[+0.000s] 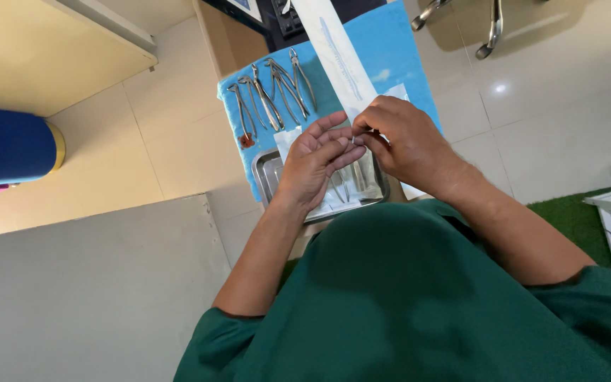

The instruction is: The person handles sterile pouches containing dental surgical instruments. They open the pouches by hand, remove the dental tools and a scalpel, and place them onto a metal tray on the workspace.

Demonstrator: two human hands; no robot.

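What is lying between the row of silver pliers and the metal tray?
In the head view, a small white square pad lies on the blue cloth between the pliers and the metal tray, just beside the left hand.

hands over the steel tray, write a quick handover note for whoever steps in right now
Left hand: open, palm up over the steel tray, fingertips touching a small thin metal piece.
Right hand: pinch grip on that same piece.
Things: long sterilisation pouch runs from the hands up across the blue cloth. A row of forceps lies on the cloth, left of the pouch. A few slim instruments lie in the tray.
Done: forceps laid out.
Left: the small piece is not yet set down.
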